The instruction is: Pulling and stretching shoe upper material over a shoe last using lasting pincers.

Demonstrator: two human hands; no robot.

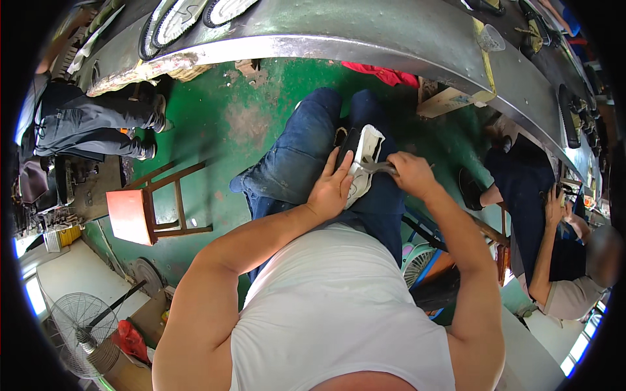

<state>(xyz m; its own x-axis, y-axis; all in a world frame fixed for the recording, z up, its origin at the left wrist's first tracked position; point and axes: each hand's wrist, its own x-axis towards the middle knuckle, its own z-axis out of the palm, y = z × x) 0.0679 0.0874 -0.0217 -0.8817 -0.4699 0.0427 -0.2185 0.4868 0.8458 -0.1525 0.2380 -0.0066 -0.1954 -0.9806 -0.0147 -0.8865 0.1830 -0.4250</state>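
- Shoe piece (357, 190), off-white with a dark part along its left, is rested on the lap at the centre of the frame, upon blue trousers (287, 156).
- Its long axis is run nearly up and down the frame, the upper end being leaned a little to the right. An open, pale-rimmed end is pointed toward the top; which end is the toe cannot be told.
- Metal tool (377, 167) is laid crosswise from the right, its head touching the shoe piece; whether material is gripped in it cannot be made out.
- Tool handles are clenched in the curled fingers of the right hand (412, 173).
- Left hand (331, 190) is placed along the piece's left side, fingers extended and parted; whether the thumb is closed around it cannot be told.
- Slipping might be caused by a shallow bite of the tool, and tearing by too hard a pull. Should left-hand pressure be eased, the piece could be rolled on the lap; the left fingertips, being near the tool, might be struck.
- Farther out, a metal bench (365, 55) is seen across the top, a stool (127, 215) at left and a fan (81, 319) at lower left.
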